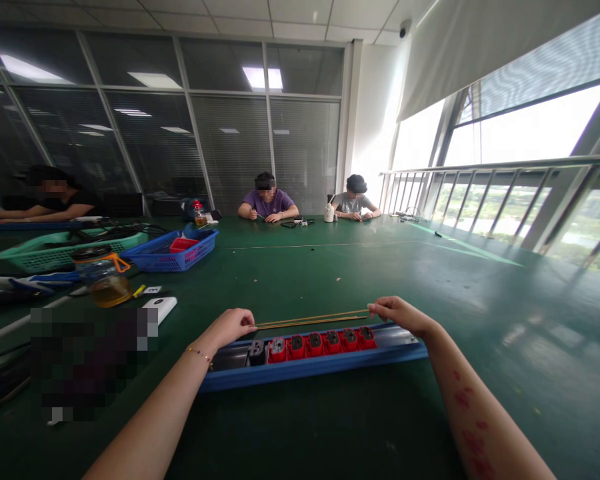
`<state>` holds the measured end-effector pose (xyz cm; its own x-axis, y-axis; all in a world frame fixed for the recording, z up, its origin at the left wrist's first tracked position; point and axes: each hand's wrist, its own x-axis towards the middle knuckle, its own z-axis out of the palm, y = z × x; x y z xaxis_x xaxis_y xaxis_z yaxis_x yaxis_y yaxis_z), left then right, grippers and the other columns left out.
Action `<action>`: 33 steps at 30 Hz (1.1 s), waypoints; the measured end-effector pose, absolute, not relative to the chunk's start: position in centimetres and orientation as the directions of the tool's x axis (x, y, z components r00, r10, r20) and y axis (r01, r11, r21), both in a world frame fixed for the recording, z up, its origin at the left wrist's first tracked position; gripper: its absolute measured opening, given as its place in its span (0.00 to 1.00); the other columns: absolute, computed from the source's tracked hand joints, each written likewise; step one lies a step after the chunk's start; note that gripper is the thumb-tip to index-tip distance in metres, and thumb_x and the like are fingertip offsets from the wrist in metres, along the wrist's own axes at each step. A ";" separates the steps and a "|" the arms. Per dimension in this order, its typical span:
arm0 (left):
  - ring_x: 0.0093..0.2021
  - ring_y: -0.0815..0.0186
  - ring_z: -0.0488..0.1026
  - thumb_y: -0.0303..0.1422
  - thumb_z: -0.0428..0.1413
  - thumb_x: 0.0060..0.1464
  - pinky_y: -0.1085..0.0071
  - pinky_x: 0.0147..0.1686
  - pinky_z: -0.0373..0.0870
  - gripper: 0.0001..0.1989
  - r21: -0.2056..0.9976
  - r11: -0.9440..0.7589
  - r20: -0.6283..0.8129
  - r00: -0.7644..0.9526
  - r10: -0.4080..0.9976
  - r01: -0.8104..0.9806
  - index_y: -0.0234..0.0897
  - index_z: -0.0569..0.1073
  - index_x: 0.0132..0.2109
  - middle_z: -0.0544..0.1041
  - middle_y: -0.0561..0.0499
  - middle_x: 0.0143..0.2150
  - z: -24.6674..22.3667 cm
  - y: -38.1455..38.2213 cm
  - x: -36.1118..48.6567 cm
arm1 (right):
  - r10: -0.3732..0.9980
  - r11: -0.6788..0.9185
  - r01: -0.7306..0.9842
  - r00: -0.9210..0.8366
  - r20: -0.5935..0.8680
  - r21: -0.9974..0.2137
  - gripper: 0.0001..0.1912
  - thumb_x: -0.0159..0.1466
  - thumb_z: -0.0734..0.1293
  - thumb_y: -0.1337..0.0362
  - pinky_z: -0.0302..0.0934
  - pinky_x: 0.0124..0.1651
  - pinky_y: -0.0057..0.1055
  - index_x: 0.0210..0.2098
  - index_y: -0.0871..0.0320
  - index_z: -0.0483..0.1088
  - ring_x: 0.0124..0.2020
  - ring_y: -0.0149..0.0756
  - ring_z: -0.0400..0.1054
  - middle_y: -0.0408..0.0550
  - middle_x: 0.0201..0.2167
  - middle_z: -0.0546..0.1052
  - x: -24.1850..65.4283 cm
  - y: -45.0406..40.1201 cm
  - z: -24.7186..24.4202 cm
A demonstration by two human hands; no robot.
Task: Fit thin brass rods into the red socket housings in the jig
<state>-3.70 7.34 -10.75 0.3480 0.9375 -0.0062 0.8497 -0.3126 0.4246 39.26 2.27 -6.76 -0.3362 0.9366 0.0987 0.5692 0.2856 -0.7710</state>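
Note:
Two thin brass-coloured strips (313,321) stretch between my hands, just beyond a long blue tray (325,370). My left hand (236,325) is closed in a pinch on their left end. At the opposite end, the fingers of my right hand (393,312) pinch the strips, or at least the upper one. Inside the tray is a dark metal channel (230,357) carrying a row of several red socket modules (315,345). One module at the left of the row is black (257,353), and the red one beside it has a grey face (278,348).
On the left stand a blue basket (173,263), a green basket (35,257) with dark cables and a jar (103,283) of amber liquid. A white device (161,309) lies nearer. Across the green table (300,287), two people work beside a white bottle (329,213); another sits far left.

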 end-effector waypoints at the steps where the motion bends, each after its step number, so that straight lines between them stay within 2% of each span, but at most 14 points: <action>1: 0.32 0.66 0.71 0.43 0.52 0.46 0.75 0.30 0.62 0.13 0.425 -0.312 -0.009 0.349 0.937 0.850 0.38 0.73 0.31 0.76 0.52 0.31 -10.7 7.3 -3.7 | 0.937 0.273 0.575 -0.341 0.077 -0.772 0.26 0.56 0.58 0.44 0.48 0.23 0.24 0.28 0.62 0.71 0.20 0.26 0.53 0.38 0.17 0.61 39.1 2.4 -7.0; 4: 0.32 0.66 0.72 0.43 0.52 0.46 0.75 0.30 0.62 0.13 0.427 -0.306 -0.016 0.346 0.938 0.851 0.39 0.73 0.31 0.76 0.52 0.32 -10.6 7.3 -3.6 | 0.938 0.249 0.587 -0.346 0.040 -0.770 0.25 0.55 0.60 0.45 0.48 0.22 0.24 0.29 0.63 0.71 0.20 0.26 0.55 0.38 0.17 0.64 38.8 2.6 -7.5; 8: 0.33 0.66 0.72 0.45 0.52 0.46 0.75 0.31 0.62 0.15 0.427 -0.285 -0.035 0.330 0.943 0.858 0.38 0.73 0.32 0.76 0.51 0.32 -10.4 7.1 -3.4 | 0.933 0.290 0.628 -0.355 0.065 -0.722 0.20 0.56 0.61 0.51 0.58 0.30 0.25 0.33 0.62 0.72 0.28 0.31 0.65 0.45 0.27 0.74 38.6 3.3 -8.3; 15: 0.31 0.65 0.72 0.50 0.51 0.44 0.75 0.28 0.62 0.19 0.408 -0.269 -0.038 0.310 0.950 0.872 0.39 0.72 0.31 0.76 0.51 0.31 -10.2 6.9 -3.1 | 0.954 0.280 0.750 -0.287 0.086 -0.599 0.10 0.54 0.64 0.64 0.62 0.39 0.29 0.35 0.57 0.74 0.34 0.36 0.69 0.46 0.33 0.77 38.4 5.0 -9.8; 22: 0.31 0.65 0.71 0.50 0.55 0.39 0.76 0.27 0.61 0.19 0.375 -0.272 -0.040 0.309 0.950 0.886 0.39 0.73 0.31 0.76 0.52 0.31 -10.4 7.2 -3.1 | 0.953 0.287 0.785 -0.292 0.081 -0.549 0.12 0.55 0.61 0.67 0.63 0.41 0.29 0.36 0.55 0.74 0.37 0.36 0.70 0.45 0.36 0.77 38.0 5.0 -10.0; 28: 0.33 0.65 0.71 0.47 0.54 0.42 0.75 0.29 0.61 0.16 0.317 -0.317 0.014 0.329 0.944 0.894 0.40 0.73 0.30 0.76 0.51 0.33 -10.0 6.9 -3.0 | 0.942 0.323 0.791 -0.324 0.091 -0.519 0.15 0.56 0.60 0.68 0.60 0.46 0.30 0.41 0.55 0.72 0.42 0.38 0.68 0.45 0.41 0.75 38.0 5.0 -9.8; 33: 0.33 0.65 0.71 0.46 0.53 0.44 0.75 0.30 0.61 0.14 0.320 -0.323 0.021 0.334 0.942 0.891 0.41 0.73 0.30 0.76 0.52 0.33 -10.0 6.7 -2.9 | 0.933 0.338 0.791 -0.351 0.075 -0.510 0.18 0.57 0.58 0.69 0.58 0.49 0.31 0.44 0.54 0.71 0.46 0.38 0.66 0.44 0.45 0.73 38.1 4.9 -9.8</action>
